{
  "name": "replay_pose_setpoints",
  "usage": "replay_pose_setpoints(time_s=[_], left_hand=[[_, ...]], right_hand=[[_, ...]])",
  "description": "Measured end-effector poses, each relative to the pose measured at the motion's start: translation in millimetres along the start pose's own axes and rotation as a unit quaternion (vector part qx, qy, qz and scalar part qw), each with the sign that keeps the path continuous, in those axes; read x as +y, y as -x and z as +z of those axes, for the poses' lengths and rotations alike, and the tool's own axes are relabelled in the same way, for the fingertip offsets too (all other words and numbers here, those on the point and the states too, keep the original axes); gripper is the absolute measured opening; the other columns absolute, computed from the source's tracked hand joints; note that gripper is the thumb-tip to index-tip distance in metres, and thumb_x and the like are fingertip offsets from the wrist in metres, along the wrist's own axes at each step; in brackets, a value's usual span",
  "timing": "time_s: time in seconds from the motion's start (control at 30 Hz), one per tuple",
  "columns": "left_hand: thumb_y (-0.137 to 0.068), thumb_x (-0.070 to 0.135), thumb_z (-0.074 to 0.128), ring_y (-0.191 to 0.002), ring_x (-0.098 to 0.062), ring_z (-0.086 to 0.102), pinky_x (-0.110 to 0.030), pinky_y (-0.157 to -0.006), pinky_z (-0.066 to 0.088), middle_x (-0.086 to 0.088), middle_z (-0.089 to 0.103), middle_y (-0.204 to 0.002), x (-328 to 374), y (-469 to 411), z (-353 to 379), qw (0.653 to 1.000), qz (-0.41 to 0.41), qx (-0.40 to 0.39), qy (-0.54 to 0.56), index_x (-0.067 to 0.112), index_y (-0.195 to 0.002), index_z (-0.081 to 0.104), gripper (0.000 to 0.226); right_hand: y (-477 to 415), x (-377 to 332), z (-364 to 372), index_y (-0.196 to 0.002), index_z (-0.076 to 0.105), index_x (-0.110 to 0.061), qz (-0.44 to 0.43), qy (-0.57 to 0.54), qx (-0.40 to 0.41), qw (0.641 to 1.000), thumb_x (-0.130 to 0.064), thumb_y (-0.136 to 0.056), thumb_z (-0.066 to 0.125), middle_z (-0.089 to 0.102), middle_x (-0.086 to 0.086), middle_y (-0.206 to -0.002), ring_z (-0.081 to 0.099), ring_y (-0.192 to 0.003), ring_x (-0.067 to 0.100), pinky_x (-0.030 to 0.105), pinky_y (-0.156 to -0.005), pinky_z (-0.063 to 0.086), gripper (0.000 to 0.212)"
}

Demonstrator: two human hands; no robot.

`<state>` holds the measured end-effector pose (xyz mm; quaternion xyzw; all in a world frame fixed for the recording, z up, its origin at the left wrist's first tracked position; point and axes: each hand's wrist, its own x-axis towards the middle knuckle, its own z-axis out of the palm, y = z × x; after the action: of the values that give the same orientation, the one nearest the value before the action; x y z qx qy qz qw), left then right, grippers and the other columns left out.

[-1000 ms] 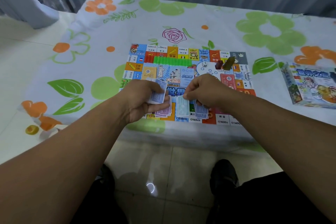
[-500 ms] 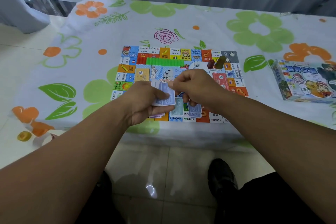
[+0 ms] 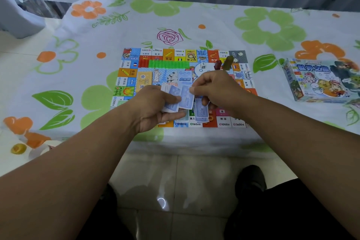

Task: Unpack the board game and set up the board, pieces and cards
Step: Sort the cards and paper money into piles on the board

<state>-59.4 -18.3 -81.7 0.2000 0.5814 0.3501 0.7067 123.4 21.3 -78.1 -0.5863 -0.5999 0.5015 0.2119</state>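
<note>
We found the left hand point(image 3: 153, 111) gripping a loose fan of blue-backed paper cards point(image 3: 172, 101) above the near middle of the flat, many-coloured printed game board point(image 3: 126, 73). The right hand point(image 3: 216, 89) pinched the edge of the fan's top card point(image 3: 187, 97) between thumb and forefinger. A small pile of dealt blue cards point(image 3: 201, 113) lay on the board's near edge.

Risks noted:
- The fan was spread unevenly; in our judgement a pull could drag two cards out together.
- The board's near edge sat close to the drop of the white flower-printed tablecloth point(image 3: 272, 25), so a slipped card could fall to the floor.
- The board looked thin; a wrist resting on it could shift it and topple the red pawn point(image 3: 217, 65) and olive pawn point(image 3: 228, 62) near its far right corner, or scatter the row of green plastic houses point(image 3: 167, 63) along its far side.

The illustrated cardboard game box point(image 3: 319, 82) lay well right of the board, apart from the hazard.
</note>
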Motion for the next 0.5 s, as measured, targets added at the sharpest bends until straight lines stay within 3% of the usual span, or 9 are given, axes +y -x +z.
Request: replay_pose_setpoints(time_s=[0.13, 0.27, 0.5], left_hand=[[-0.093, -0.009, 0.058, -0.08, -0.025, 0.074, -0.04, -0.068, 0.063, -0.015, 0.074, -0.091, 0.5, 1.2, -5.8, 1.0, 0.009, 0.011, -0.018, -0.003, -0.121, 0.06, 0.029], [-0.092, -0.008, 0.06, -0.078, -0.025, 0.074, -0.04, -0.068, 0.063, -0.016, 0.072, -0.091, 0.6, 2.5, -7.6, 1.0, 0.01, 0.015, -0.023, -0.005, -0.116, 0.061, 0.025], [-0.094, -0.001, 0.061, -0.081, -0.024, 0.074, -0.041, -0.072, 0.063, -0.014, 0.073, -0.088, 2.2, 1.1, -2.0, 1.0, 0.005, 0.005, -0.027, -0.002, -0.11, 0.064, 0.016]], right_hand=[[-3.5, 7.8, -17.4, -0.086, 0.071, -0.008, 0.042, 0.031, 0.011, 0.999, -0.015, -0.091, 0.072, 0.069, 0.004, -0.068, 0.06, -0.051, 0.009, 0.024, -0.046, 0.047, 0.009], [-4.0, 18.4, -18.6, -0.086, 0.074, -0.007, 0.082, 0.089, -0.018, 0.992, -0.015, -0.09, 0.075, 0.073, 0.011, -0.079, 0.063, -0.054, 0.011, 0.024, -0.049, 0.049, 0.008], [-7.5, 20.4, -16.8, -0.088, 0.073, -0.009, 0.067, 0.135, 0.002, 0.989, -0.015, -0.088, 0.077, 0.072, 0.006, -0.09, 0.069, -0.082, 0.019, 0.028, -0.061, 0.053, 0.008]])
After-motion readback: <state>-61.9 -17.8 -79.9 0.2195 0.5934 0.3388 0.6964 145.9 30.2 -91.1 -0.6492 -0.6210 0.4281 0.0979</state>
